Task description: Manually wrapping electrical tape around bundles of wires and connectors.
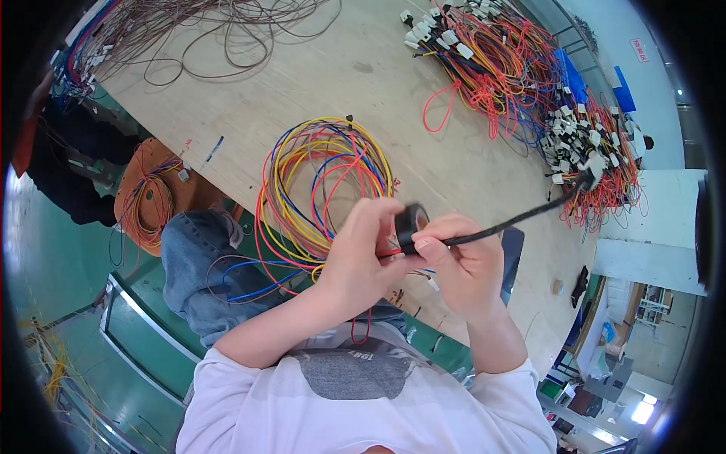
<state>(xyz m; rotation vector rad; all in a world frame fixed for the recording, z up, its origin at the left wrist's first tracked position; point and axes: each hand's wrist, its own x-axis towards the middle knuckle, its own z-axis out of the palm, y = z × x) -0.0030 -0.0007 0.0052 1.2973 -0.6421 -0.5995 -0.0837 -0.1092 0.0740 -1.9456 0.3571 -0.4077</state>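
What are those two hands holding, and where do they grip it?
Left hand grips a black tape roll by its rim; right hand pinches the black-wrapped wire bundle near its end.

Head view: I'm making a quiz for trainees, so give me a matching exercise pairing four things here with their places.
Things:
1. black tape roll
2. coiled multicolour wires
3. white-plug harness pile
4. brown wire tangle

Places:
A. table's far left
B. table's right edge
C. between both hands
D. table middle, beyond the left hand

Pairs: 1-C, 2-D, 3-B, 4-A
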